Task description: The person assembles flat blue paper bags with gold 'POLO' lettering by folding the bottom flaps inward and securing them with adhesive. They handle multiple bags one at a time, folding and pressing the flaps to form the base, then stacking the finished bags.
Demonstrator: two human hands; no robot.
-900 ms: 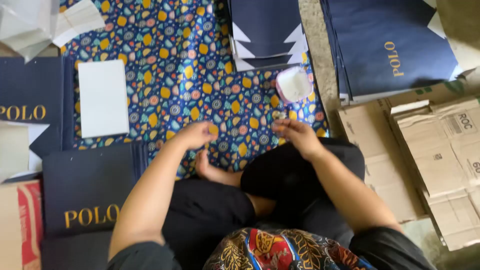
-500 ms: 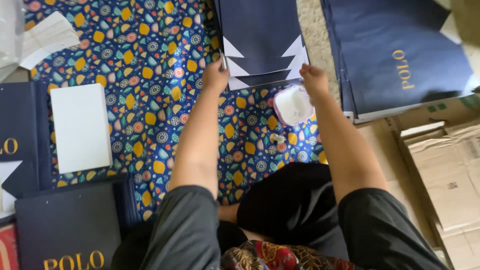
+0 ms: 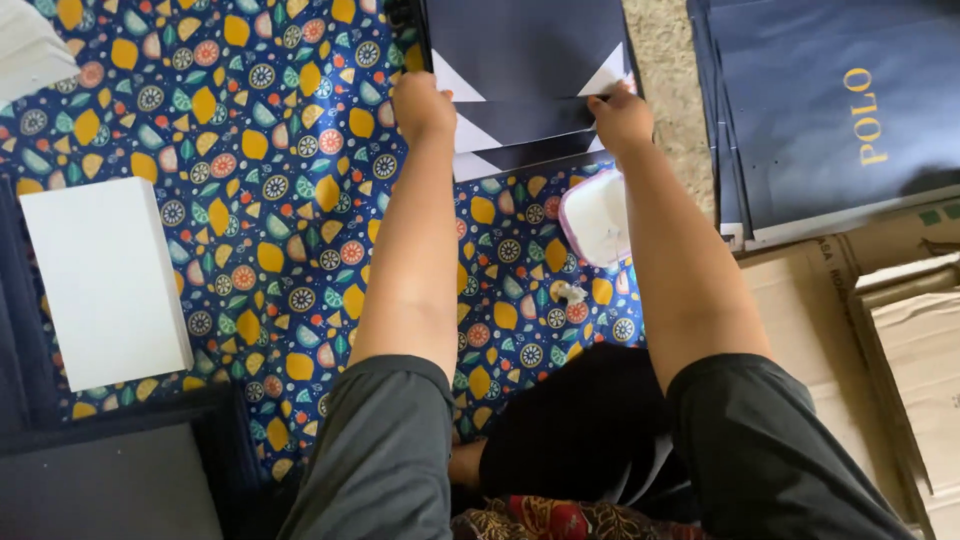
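**Both hands on the folded navy sheets**

While a white box (image 3: 105, 280) lies left, the left hand (image 3: 422, 105) and right hand (image 3: 620, 118) grip the navy sheet stack (image 3: 525, 60), cut off at the top edge; fingers closed, tips hidden. Gold-lettered navy bags (image 3: 840, 110) lie right.

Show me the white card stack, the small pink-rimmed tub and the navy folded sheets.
white card stack (image 3: 105, 280), head view, middle of top
pink-rimmed tub (image 3: 597, 215), head view, white inside
navy folded sheets (image 3: 525, 40), head view, dark top face

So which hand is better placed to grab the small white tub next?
Probably right. The right hand rests on the navy folded sheets directly above the white tub; the left hand sits farther across.
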